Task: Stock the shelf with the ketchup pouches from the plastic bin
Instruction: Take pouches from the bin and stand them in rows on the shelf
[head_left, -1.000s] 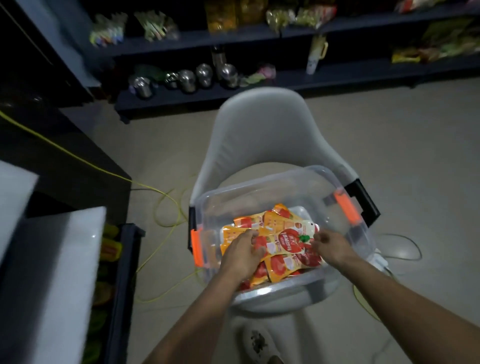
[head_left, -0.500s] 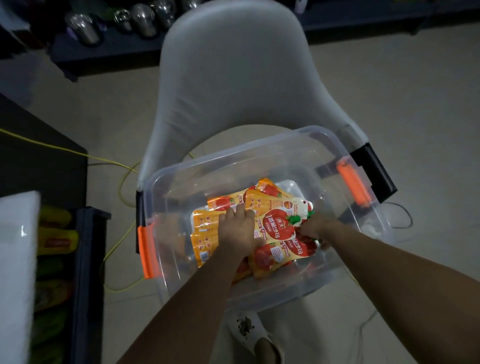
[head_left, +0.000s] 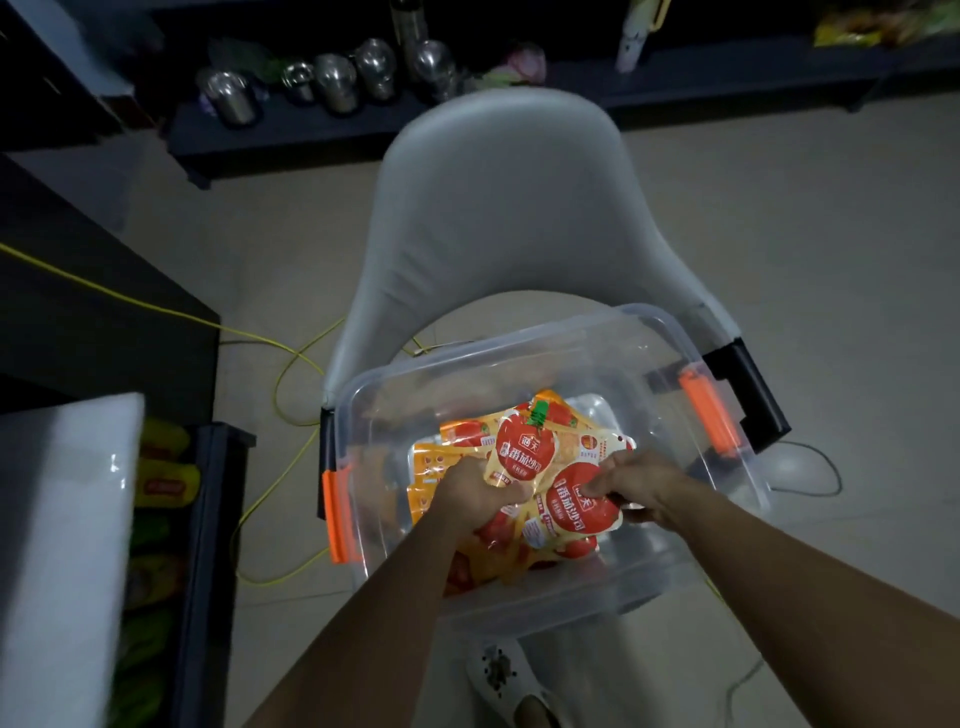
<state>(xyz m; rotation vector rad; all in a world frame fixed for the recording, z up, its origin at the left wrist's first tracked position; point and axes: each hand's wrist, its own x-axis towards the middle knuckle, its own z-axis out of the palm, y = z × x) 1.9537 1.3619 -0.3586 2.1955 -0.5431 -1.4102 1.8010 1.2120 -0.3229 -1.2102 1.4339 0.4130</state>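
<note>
A clear plastic bin with orange latches rests on the seat of a white chair. Inside lies a pile of ketchup pouches, orange and white with red tomato prints. My left hand grips the bottom edge of one upright ketchup pouch with a green cap. My right hand pinches a second ketchup pouch lying just right of the first. Both hands are inside the bin.
At the left a dark shelf unit holds yellow packets under a white top. A yellow cable runs across the floor. Steel pots stand on a low shelf behind the chair. My shoe is under the bin.
Both hands have closed on pouches and lifted them off the pile; the left hand's pouch now stands upright. The view has tilted up slightly and shows more of the chair back.
</note>
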